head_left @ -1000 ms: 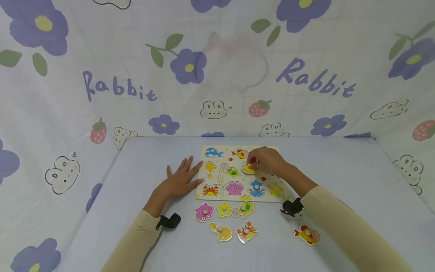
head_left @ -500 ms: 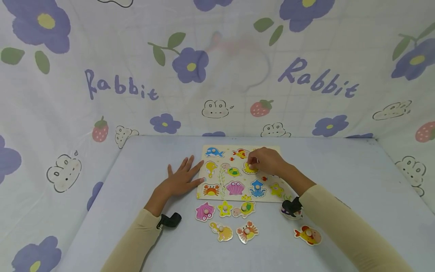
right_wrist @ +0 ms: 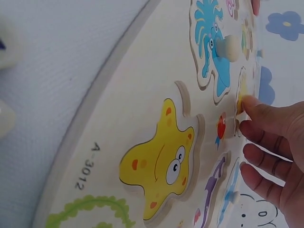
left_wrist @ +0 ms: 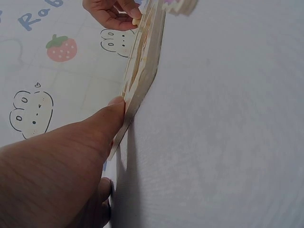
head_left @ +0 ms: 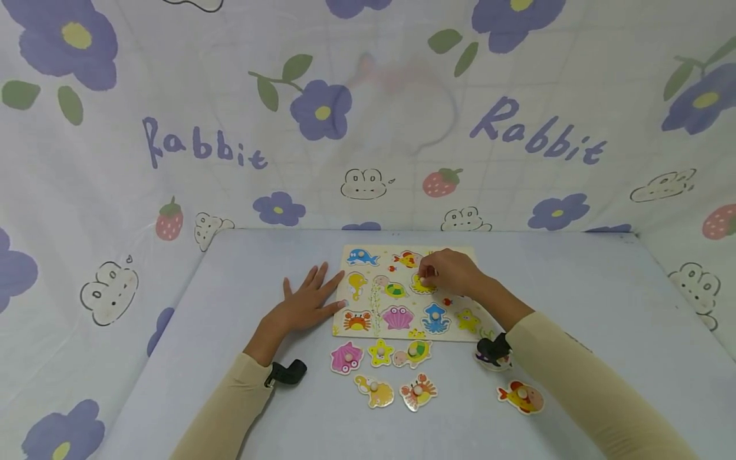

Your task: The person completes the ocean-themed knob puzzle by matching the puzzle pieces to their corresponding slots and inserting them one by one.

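My right hand (head_left: 451, 271) pinches the knob of a yellow puzzle piece with a wavy edge (head_left: 422, 285), at the middle of the wooden puzzle board (head_left: 339, 329). In the right wrist view, thumb and fingers of the right hand (right_wrist: 273, 142) meet at that yellow piece (right_wrist: 242, 90), which appears to lie at its recess. My left hand (head_left: 307, 303) lies spread beside the board, its thumb on the left edge. The knobbed whale piece (head_left: 362, 257) and blue squid piece (head_left: 436, 319) sit in the board. An empty starfish recess (right_wrist: 159, 164) shows its printed picture.
In front of the board lie loose knobbed pieces: a pink shell (head_left: 347, 358), a star (head_left: 380, 352), a turtle (head_left: 415, 352), a seahorse (head_left: 376, 392) and a crab (head_left: 418, 392). At the right are a fish (head_left: 522, 397) and a dark piece (head_left: 494, 364), partly hidden by the wrist camera.
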`<state>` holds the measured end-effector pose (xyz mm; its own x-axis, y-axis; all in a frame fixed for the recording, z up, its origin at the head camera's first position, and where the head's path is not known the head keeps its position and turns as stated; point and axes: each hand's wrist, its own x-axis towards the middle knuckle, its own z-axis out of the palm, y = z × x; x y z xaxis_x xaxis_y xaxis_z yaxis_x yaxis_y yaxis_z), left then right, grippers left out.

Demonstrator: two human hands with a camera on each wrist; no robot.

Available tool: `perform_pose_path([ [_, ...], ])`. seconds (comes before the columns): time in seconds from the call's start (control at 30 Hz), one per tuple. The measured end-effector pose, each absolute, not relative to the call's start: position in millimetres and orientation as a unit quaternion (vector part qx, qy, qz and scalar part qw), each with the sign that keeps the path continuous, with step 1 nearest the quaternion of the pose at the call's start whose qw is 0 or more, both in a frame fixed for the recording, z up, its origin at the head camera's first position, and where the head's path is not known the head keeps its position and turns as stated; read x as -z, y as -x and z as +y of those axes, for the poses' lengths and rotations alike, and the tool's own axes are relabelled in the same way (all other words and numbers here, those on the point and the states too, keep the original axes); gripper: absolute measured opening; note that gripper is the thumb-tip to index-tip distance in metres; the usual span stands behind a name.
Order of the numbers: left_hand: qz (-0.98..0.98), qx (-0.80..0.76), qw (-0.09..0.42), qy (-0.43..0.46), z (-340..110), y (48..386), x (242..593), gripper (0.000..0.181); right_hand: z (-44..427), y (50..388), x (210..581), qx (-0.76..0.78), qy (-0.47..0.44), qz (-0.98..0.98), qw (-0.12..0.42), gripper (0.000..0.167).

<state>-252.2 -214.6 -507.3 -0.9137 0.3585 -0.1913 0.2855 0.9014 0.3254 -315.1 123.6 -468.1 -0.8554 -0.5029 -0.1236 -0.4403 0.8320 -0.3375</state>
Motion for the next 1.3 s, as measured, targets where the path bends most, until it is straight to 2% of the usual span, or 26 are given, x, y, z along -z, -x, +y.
perform_pose_path([
  [0.2, 0.967, -0.150, 0.122, -0.166, -214.7, 250.9, 505.0, 0.074, 129.2, 309.3, 463.2, 0.145, 0.257, 0.952, 0.081, 0.013],
  [0.4, 0.967, -0.143, 0.123, -0.169, -214.7, 252.5, 506.1, 0.074, 142.1, 286.9, 447.5, 0.148, 0.256, 0.953, 0.059, 0.020],
  [0.87, 0.965, -0.155, 0.127, -0.169, -216.2, 254.0, 508.6, 0.075, 184.1, 224.7, 434.5, 0.155, 0.249, 0.955, 0.038, 0.019],
  [1.1, 0.964, -0.159, 0.123, -0.173, -215.6, 256.2, 510.0, 0.073, 210.3, 195.8, 436.8, 0.167, 0.228, 0.957, 0.055, 0.017],
  [1.3, 0.965, -0.155, 0.127, -0.169, -217.4, 255.8, 506.3, 0.074, 226.8, 178.1, 445.6, 0.176, 0.216, 0.955, 0.098, 0.012],
])
